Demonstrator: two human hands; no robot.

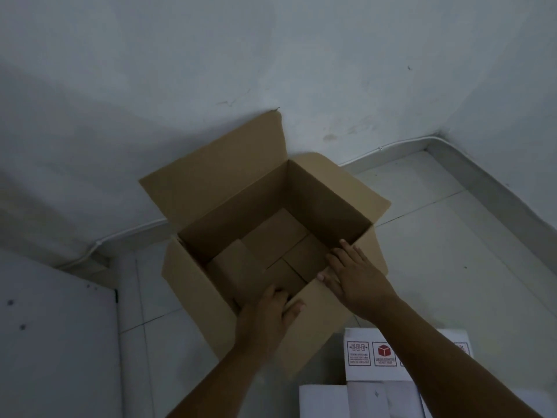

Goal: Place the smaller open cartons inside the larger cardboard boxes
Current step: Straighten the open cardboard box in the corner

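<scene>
A large brown cardboard box (235,203) stands open on the tiled floor against the wall, its flaps spread outward. Inside it only its own folded bottom flaps show. My left hand (268,315) grips the near rim, fingers curled over the edge into the box and thumb outside. My right hand (352,273) lies flat on the near right corner and flap, fingers spread and reaching over the rim. A white carton (373,354) with red printed symbols sits on the floor just in front of the box, partly hidden by my right forearm.
A pale wall runs behind the box and meets a second wall at the right corner (434,137). A thin cable (120,236) follows the skirting. A white panel (54,342) lies at the lower left. More white cardboard (325,401) lies at the bottom edge.
</scene>
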